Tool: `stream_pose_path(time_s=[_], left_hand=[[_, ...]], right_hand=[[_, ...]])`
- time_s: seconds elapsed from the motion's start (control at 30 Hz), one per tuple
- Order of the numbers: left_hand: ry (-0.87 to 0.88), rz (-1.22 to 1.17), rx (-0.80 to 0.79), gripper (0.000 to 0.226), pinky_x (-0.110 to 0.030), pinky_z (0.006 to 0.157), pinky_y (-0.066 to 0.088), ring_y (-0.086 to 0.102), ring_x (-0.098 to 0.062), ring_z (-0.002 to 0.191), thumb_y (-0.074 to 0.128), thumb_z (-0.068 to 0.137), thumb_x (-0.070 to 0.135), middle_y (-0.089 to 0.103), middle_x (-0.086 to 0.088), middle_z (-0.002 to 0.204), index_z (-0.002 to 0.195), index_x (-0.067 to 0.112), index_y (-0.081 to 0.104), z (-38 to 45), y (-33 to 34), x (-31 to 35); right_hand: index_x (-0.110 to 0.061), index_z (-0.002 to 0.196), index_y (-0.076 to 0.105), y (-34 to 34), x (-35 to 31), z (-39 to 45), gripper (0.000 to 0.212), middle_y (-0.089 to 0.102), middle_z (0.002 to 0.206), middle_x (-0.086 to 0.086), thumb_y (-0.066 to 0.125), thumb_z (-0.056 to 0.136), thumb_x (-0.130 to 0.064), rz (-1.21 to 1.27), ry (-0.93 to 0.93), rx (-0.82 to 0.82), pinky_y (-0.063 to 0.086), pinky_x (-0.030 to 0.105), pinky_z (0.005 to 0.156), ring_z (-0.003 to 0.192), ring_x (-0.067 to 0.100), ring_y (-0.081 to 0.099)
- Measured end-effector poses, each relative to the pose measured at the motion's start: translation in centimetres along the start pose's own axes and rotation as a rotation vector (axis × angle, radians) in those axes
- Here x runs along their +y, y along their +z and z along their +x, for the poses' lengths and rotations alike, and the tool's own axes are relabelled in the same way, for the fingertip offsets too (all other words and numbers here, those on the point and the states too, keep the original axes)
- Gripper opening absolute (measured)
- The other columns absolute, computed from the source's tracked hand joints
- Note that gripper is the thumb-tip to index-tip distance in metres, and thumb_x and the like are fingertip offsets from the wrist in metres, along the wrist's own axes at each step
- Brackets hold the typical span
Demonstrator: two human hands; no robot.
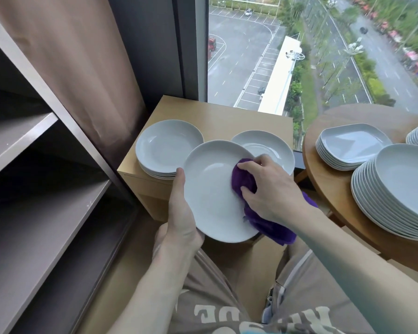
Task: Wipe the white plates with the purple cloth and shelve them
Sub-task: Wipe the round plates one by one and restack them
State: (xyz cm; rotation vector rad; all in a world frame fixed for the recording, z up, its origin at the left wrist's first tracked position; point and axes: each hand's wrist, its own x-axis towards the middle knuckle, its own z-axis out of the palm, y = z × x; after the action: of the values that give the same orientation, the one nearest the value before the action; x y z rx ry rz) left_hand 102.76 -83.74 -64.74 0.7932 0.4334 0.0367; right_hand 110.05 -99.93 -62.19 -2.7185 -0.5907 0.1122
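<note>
The white plate (215,189) getting cleaned is held up in the air in front of the person, over their lap and just in front of the small wooden cabinet (179,109). Left hand (181,213) grips it at the lower left rim, thumb on top and fingers curled underneath. Right hand (263,189) has the purple cloth (245,182) bunched up in curled fingers and is pressing it on the right side of the plate, with the rest of the cloth hanging off below. So we're mid-wipe on this one. Behind it on the cabinet there's a short stack of plates (167,148) on the left and another plate (268,148) on the right; can't tell if those are wiped already. Over on the round table (328,179) there's a tall stack of plates (401,191) plus some squarish plates (352,143), so plenty left I'd guess. The shelves (22,131) on the left show no plates yet, so shelving looks barely started, if at all.
</note>
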Motion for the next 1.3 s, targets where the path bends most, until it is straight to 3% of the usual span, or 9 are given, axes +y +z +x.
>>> stream_pose_path(time_s=[0.1, 0.23, 0.37, 0.5, 0.7, 0.9, 1.07, 1.2, 1.3], left_hand=[[-0.018, 0.070, -0.033, 0.059, -0.051, 0.101, 0.055, 0.070, -0.031, 0.116, 0.027, 0.107, 0.057, 0.073, -0.011, 0.127, 0.130, 0.023, 0.069, -0.3, 0.5, -0.3], [-0.027, 0.079, -0.013, 0.059, -0.050, 0.113, 0.046, 0.064, -0.029, 0.127, 0.028, 0.109, 0.054, 0.070, -0.011, 0.134, 0.140, 0.017, 0.063, 0.1, 0.4, -0.7], [-0.062, -0.040, 0.081, 0.059, -0.048, 0.106, 0.051, 0.069, -0.030, 0.120, 0.036, 0.107, 0.057, 0.071, -0.016, 0.130, 0.130, 0.013, 0.068, 0.3, 0.1, -0.6], [-0.128, -0.150, 0.100, 0.065, -0.045, 0.090, 0.058, 0.074, -0.034, 0.103, 0.037, 0.104, 0.062, 0.074, -0.019, 0.119, 0.118, 0.010, 0.074, 0.5, -0.3, 0.0], [-0.046, -0.090, 0.063, 0.063, -0.056, 0.109, 0.048, 0.069, -0.037, 0.115, 0.032, 0.105, 0.063, 0.074, -0.014, 0.124, 0.131, 0.018, 0.068, 1.1, -0.6, 0.8], [0.015, 0.039, -0.006, 0.062, -0.060, 0.109, 0.048, 0.066, -0.036, 0.124, 0.029, 0.106, 0.062, 0.070, -0.012, 0.133, 0.141, 0.023, 0.061, 0.6, -0.2, 0.3], [-0.091, 0.144, -0.028, 0.062, -0.055, 0.111, 0.048, 0.068, -0.030, 0.122, 0.031, 0.107, 0.062, 0.072, -0.008, 0.131, 0.140, 0.021, 0.062, 0.1, 1.0, -0.9], [-0.198, 0.167, -0.049, 0.068, -0.046, 0.109, 0.050, 0.070, -0.025, 0.119, 0.026, 0.104, 0.069, 0.075, -0.006, 0.126, 0.135, 0.025, 0.068, 0.0, 1.5, -1.5], [-0.210, 0.153, -0.027, 0.074, -0.046, 0.110, 0.049, 0.069, -0.025, 0.121, 0.022, 0.101, 0.073, 0.074, -0.009, 0.128, 0.134, 0.026, 0.068, 0.4, 1.0, -1.3]], right_hand=[[-0.027, 0.142, 0.054, 0.2, -0.9, 1.3, 0.049, 0.052, 0.132, 0.002, 0.063, 0.094, -0.030, 0.018, -0.022, 0.072, 0.048, 0.038, 0.092, 0.119, 0.027, 0.051], [-0.028, 0.140, 0.057, 0.8, -3.7, 1.7, 0.050, 0.055, 0.135, -0.001, 0.063, 0.091, -0.028, 0.065, -0.160, 0.052, 0.046, 0.040, 0.099, 0.123, 0.026, 0.051], [-0.034, 0.140, 0.056, 0.8, -5.9, 0.4, 0.051, 0.058, 0.129, -0.008, 0.061, 0.090, -0.029, 0.048, -0.369, -0.124, 0.048, 0.037, 0.094, 0.113, 0.021, 0.053], [-0.038, 0.130, 0.061, -0.4, -6.2, -0.8, 0.043, 0.059, 0.121, -0.012, 0.059, 0.088, -0.028, -0.016, -0.415, -0.302, 0.049, 0.038, 0.090, 0.105, 0.018, 0.051], [-0.037, 0.123, 0.063, -1.7, -3.6, -2.0, 0.037, 0.057, 0.119, -0.013, 0.059, 0.088, -0.029, -0.129, -0.299, -0.442, 0.051, 0.035, 0.088, 0.107, 0.017, 0.052], [-0.037, 0.126, 0.065, -1.5, 0.8, -0.3, 0.039, 0.057, 0.118, -0.005, 0.062, 0.090, -0.023, -0.196, -0.134, -0.342, 0.056, 0.039, 0.081, 0.105, 0.021, 0.052], [-0.030, 0.130, 0.061, -0.7, 1.8, 1.8, 0.039, 0.055, 0.122, 0.002, 0.056, 0.092, -0.019, -0.282, -0.036, -0.109, 0.047, 0.038, 0.079, 0.108, 0.029, 0.050], [-0.026, 0.138, 0.054, 0.3, -0.5, 2.2, 0.048, 0.058, 0.134, 0.000, 0.060, 0.091, -0.021, -0.165, -0.118, 0.058, 0.046, 0.041, 0.092, 0.113, 0.030, 0.050], [-0.027, 0.140, 0.050, 0.5, -2.6, 1.5, 0.054, 0.061, 0.134, -0.005, 0.063, 0.088, -0.021, -0.004, -0.197, 0.035, 0.045, 0.037, 0.093, 0.116, 0.025, 0.050]])
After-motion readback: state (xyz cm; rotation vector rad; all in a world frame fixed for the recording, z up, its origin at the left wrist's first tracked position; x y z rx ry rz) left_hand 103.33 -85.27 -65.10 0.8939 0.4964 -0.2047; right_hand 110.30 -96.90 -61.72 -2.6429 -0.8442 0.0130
